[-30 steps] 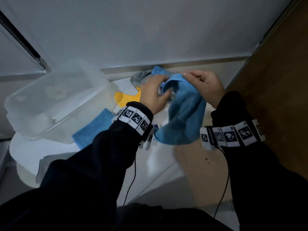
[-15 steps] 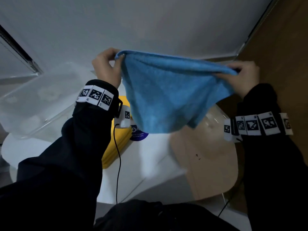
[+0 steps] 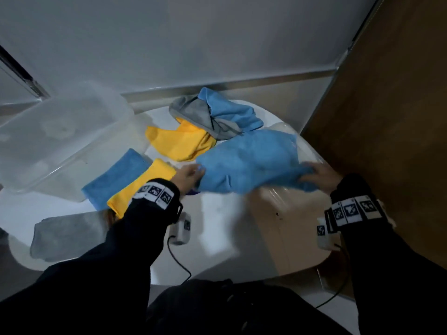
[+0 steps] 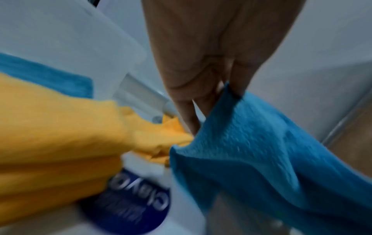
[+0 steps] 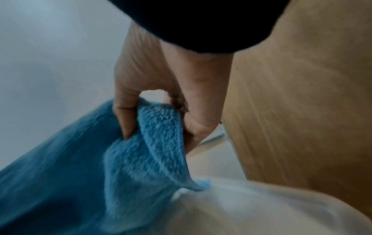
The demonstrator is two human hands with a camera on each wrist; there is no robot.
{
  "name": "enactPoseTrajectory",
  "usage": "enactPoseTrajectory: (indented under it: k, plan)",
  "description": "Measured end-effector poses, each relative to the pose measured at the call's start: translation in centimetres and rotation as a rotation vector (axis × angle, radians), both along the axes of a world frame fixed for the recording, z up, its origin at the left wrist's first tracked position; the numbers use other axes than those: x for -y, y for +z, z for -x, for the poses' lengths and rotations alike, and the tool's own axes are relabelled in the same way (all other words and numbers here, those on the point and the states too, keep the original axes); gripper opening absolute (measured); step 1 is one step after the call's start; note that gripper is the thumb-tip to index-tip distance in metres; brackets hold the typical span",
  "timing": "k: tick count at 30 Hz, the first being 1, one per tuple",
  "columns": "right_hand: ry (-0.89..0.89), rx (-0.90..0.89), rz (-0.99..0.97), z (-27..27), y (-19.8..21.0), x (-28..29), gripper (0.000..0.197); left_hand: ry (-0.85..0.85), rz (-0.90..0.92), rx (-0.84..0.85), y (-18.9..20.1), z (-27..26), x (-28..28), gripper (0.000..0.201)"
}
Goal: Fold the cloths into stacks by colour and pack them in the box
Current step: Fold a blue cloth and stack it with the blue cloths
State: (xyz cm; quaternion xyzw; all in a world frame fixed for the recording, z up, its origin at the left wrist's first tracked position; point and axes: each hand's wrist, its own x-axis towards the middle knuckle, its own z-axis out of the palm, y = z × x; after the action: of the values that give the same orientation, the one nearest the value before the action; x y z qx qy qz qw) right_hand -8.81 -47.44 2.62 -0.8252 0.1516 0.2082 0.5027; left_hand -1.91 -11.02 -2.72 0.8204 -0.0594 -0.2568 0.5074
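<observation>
A blue cloth [image 3: 251, 160] stretches low over the white table between my hands. My left hand [image 3: 189, 175] pinches its left corner; the left wrist view shows the fingers [image 4: 187, 114] on the cloth [image 4: 261, 151]. My right hand [image 3: 319, 175] grips the right corner, thumb and fingers [image 5: 122, 120] curled round the cloth [image 5: 153, 143]. Left of my left hand lie a folded blue cloth [image 3: 116, 175] and a folded yellow cloth [image 3: 142, 187]. A folded grey cloth [image 3: 65, 235] lies at the near left. The clear plastic box [image 3: 55, 136] stands at the back left.
At the back of the table [image 3: 217, 228] lies a loose pile: a yellow cloth [image 3: 179, 141], a grey cloth [image 3: 193, 112] and another blue cloth [image 3: 232, 112]. A brown wooden surface [image 3: 387, 141] borders the right. A grey wall rises behind.
The blue cloth was bunched between both hands, then held up spread wide in the air. Now both hands have brought it down low over the table, still holding its corners.
</observation>
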Motion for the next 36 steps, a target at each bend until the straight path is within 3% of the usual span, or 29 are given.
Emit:
enactPoseTrajectory:
  k: [2, 4, 5, 8, 12, 14, 17, 19, 23, 26, 29, 32, 36]
  plan:
    - [0.245, -0.310, 0.262, 2.0, -1.9, 0.0, 0.023, -0.235, -0.218, -0.177, -2.1, 1.3, -1.3, 0.026]
    - [0.483, -0.477, 0.514, 3.8, -3.1, 0.2, 0.036, -0.277, -0.307, -0.404, -3.2, 2.5, -2.1, 0.020]
    - [0.539, -0.519, 0.508, 4.4, -3.5, 0.3, 0.038, -0.237, -0.285, -0.468, -3.4, 3.1, -2.4, 0.019]
    - [0.474, -0.580, 0.351, 5.3, -3.8, 0.7, 0.034, -0.177, -0.256, -0.474, -3.7, 4.0, -2.5, 0.018]
    - [0.537, -0.677, 0.403, 5.3, -4.3, 1.3, 0.043, -0.303, -0.442, -0.594, -3.3, 5.1, -2.2, 0.012]
    - [0.513, -0.606, 0.350, 4.9, -4.7, 1.6, 0.038, -0.268, -0.504, -0.541, -3.4, 4.9, -2.4, 0.025]
    - [0.167, -0.420, 0.035, 3.6, -4.3, 1.4, 0.028, -0.199, -0.613, -0.282, -2.3, 4.0, -2.6, 0.033]
    - [-0.017, -0.271, -0.064, 2.5, -4.2, 1.1, 0.021, -0.173, -0.731, -0.114, -1.2, 3.3, -2.4, 0.036]
    - [-0.063, -0.029, 0.076, -0.2, -5.4, 1.1, 0.017, -0.185, -0.939, 0.043, 0.4, 2.3, -0.7, 0.024]
    - [0.065, 0.051, 0.488, -2.3, -6.4, 0.4, 0.025, -0.259, -1.091, 0.155, 0.4, 1.6, 1.6, 0.033]
    - [0.410, 0.042, 0.971, -3.8, -5.5, -1.9, 0.015, -0.431, -1.024, 0.313, -1.2, 0.5, 3.9, 0.060]
    - [0.668, 0.021, 1.093, -4.6, -5.4, -3.8, 0.008, -0.552, -0.886, 0.213, -2.4, -0.6, 5.5, 0.066]
    - [0.798, -0.086, 1.151, -5.4, -6.5, -4.8, 0.027, -0.637, -0.867, 0.092, -3.0, -1.1, 6.1, 0.039]
